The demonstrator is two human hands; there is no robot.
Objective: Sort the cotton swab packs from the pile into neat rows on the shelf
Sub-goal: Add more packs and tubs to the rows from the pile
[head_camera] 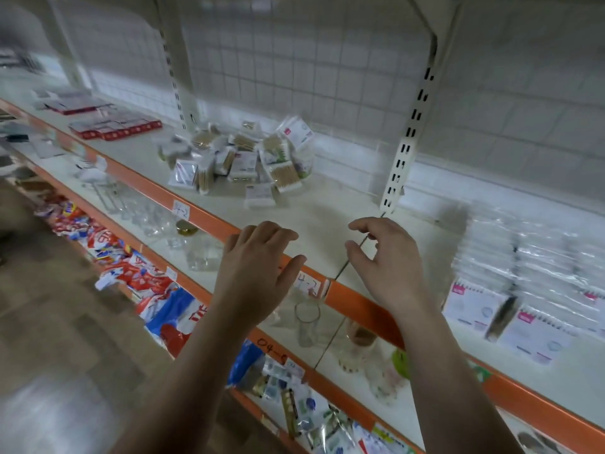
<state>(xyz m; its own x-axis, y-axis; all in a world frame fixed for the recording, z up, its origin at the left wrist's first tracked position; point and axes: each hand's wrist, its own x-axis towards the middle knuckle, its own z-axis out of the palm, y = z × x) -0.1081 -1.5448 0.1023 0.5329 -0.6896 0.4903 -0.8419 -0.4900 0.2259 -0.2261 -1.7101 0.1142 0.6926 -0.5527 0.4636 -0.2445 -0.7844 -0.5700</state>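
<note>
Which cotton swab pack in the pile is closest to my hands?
The white pack lying flat at the front of the pile, toward the left hand; the rest are heaped behind it.

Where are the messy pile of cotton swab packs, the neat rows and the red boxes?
Pile of cotton swab packs (244,163): head view, a pack mid-heap.
Neat rows (530,257): head view, clear wrapping at the right.
Red boxes (114,132): head view, front row's red side.
</note>
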